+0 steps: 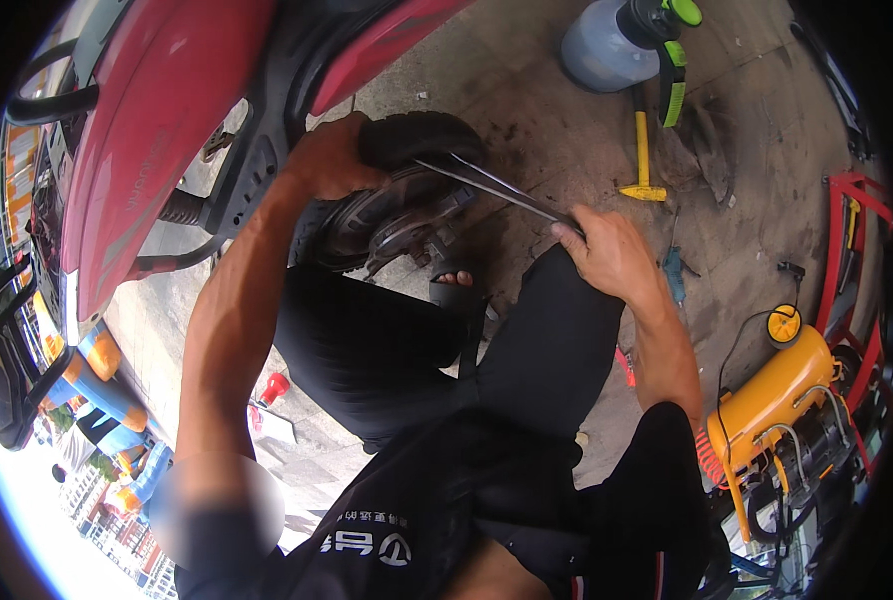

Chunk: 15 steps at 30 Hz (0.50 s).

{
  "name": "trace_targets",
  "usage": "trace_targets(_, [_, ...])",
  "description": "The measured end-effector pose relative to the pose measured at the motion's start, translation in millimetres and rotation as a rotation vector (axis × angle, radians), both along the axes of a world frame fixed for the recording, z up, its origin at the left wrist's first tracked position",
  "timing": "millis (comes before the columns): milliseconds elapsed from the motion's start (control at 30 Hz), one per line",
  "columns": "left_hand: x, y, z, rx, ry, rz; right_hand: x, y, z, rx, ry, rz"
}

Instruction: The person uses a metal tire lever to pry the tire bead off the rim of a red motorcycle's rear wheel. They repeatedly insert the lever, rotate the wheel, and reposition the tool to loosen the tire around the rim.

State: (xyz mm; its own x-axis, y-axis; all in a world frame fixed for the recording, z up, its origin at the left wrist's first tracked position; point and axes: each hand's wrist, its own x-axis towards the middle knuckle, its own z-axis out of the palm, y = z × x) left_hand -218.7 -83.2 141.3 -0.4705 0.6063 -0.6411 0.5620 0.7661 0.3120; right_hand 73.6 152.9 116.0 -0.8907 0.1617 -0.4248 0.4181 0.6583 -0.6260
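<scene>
A black scooter tyre (422,137) on its wheel stands in front of me, under the red scooter body (182,120). My left hand (335,160) is closed on the upper left of the tyre, its fingertips partly hidden. In my closed right hand (607,252), above my right knee, are the ends of two slim metal tyre levers (507,191). They reach left to the tyre, and their far tips meet its edge beside the rim. Below the tyre shows the wheel's dark hub and brake side (397,235).
A yellow hammer (644,160) lies on the stained ground beyond my right hand, near a spray bottle (612,48) with a green-and-black top. A teal-handled tool (675,275) lies nearer. On the right are a yellow air tank (772,395) and a red metal frame (835,250).
</scene>
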Motion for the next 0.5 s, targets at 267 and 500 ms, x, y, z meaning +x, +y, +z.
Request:
trace_targets(267, [3,2,0,-0.001,0.091,-0.035,53,106,-98,-0.021,-0.176,-0.302])
trace_targets(500, [7,2,-2,-0.010,0.136,-0.027,129,63,-200,0.426,-0.273,-0.416])
